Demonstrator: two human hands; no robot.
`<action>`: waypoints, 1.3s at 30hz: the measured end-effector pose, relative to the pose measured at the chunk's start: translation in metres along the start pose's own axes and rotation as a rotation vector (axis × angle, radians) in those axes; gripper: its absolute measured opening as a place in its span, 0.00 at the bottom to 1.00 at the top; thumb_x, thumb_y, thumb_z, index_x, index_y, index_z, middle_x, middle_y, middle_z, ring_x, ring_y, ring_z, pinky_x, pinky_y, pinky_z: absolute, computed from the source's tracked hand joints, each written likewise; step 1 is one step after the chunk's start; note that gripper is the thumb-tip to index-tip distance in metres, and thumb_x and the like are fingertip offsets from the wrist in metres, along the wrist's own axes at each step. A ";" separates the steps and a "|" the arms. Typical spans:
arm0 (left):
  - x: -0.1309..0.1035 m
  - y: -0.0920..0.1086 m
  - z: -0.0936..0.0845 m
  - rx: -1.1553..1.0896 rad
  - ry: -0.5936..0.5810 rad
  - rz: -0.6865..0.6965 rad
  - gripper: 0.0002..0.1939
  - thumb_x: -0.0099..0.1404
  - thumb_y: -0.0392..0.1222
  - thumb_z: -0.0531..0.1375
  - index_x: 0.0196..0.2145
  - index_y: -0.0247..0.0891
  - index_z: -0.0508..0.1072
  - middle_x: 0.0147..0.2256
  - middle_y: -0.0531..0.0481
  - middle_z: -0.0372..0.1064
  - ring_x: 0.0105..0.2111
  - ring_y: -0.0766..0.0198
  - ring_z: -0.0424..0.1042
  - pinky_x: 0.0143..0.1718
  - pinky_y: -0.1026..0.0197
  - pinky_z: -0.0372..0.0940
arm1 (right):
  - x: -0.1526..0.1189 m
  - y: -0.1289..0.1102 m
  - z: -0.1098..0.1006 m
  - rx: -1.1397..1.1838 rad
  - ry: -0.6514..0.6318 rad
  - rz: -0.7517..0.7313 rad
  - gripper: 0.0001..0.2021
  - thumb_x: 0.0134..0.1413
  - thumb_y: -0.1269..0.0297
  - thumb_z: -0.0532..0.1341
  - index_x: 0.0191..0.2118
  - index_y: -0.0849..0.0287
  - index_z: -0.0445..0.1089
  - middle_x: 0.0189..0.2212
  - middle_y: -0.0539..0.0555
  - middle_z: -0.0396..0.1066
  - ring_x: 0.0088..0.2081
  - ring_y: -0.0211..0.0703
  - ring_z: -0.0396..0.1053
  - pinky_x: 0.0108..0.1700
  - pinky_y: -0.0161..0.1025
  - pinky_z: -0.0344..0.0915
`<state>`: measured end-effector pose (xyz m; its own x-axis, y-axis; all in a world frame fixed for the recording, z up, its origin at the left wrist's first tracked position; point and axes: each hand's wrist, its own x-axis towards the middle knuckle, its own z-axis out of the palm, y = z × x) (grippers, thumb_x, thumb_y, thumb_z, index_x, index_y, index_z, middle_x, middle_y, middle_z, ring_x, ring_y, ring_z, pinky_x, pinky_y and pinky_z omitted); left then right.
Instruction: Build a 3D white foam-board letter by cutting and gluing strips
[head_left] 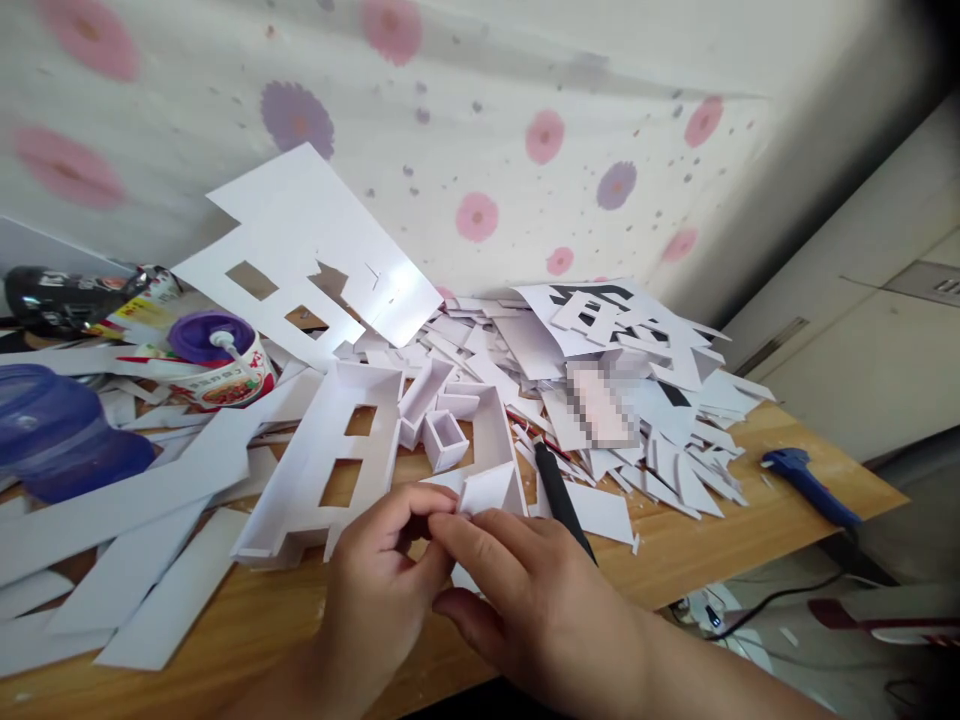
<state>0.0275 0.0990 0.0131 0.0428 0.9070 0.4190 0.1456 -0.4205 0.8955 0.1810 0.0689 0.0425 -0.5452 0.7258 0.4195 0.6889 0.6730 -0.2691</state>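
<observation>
My left hand (379, 575) and my right hand (540, 590) meet at the front edge of a white board model (375, 400). The fingertips of both are pinched together on a small white board piece (487, 488), whose lower part they cover. The model has low upright walls, square cut-out openings and small box-like sections (445, 440) standing inside it. Just right of my hands lies a black-handled tool (559, 495), its near end hidden behind my right hand.
White board strips (161, 590) lie left; scraps (667, 465) heap up right. A large cut-out sheet (315, 250) leans at the back. A printed paper cup (240, 380) and blue translucent container (67, 430) stand left. A blue glue gun (810, 485) rests at the table's right edge.
</observation>
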 end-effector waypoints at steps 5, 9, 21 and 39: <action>-0.016 -0.004 -0.001 -0.275 -0.075 -0.199 0.09 0.62 0.40 0.63 0.42 0.47 0.76 0.41 0.54 0.76 0.40 0.65 0.76 0.40 0.71 0.72 | 0.003 0.002 0.000 -0.042 0.153 -0.078 0.15 0.63 0.59 0.57 0.50 0.63 0.63 0.35 0.57 0.75 0.31 0.43 0.72 0.30 0.38 0.69; -0.024 -0.010 0.000 -0.513 -0.196 -0.249 0.15 0.66 0.43 0.60 0.51 0.50 0.72 0.49 0.51 0.73 0.49 0.62 0.73 0.49 0.67 0.70 | 0.007 0.010 -0.002 -0.137 0.219 -0.122 0.05 0.63 0.69 0.55 0.42 0.61 0.66 0.30 0.55 0.74 0.29 0.42 0.71 0.28 0.37 0.68; -0.021 -0.009 0.006 -0.653 -0.300 -0.124 0.23 0.65 0.50 0.61 0.56 0.46 0.65 0.57 0.43 0.66 0.57 0.52 0.66 0.60 0.48 0.61 | 0.017 0.035 -0.014 -0.041 0.188 -0.045 0.06 0.60 0.74 0.56 0.38 0.58 0.68 0.27 0.51 0.70 0.25 0.37 0.67 0.25 0.34 0.61; -0.028 -0.057 0.019 0.139 -0.597 0.315 0.11 0.63 0.49 0.56 0.36 0.43 0.73 0.41 0.47 0.76 0.40 0.58 0.73 0.47 0.57 0.68 | 0.050 0.120 0.000 0.337 0.097 0.579 0.04 0.42 0.73 0.58 0.25 0.59 0.69 0.18 0.45 0.65 0.21 0.33 0.60 0.23 0.30 0.55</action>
<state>0.0373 0.0978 -0.0523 0.6351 0.6162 0.4658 0.1606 -0.6952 0.7006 0.2360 0.1862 0.0310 -0.0766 0.9772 0.1978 0.6621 0.1982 -0.7227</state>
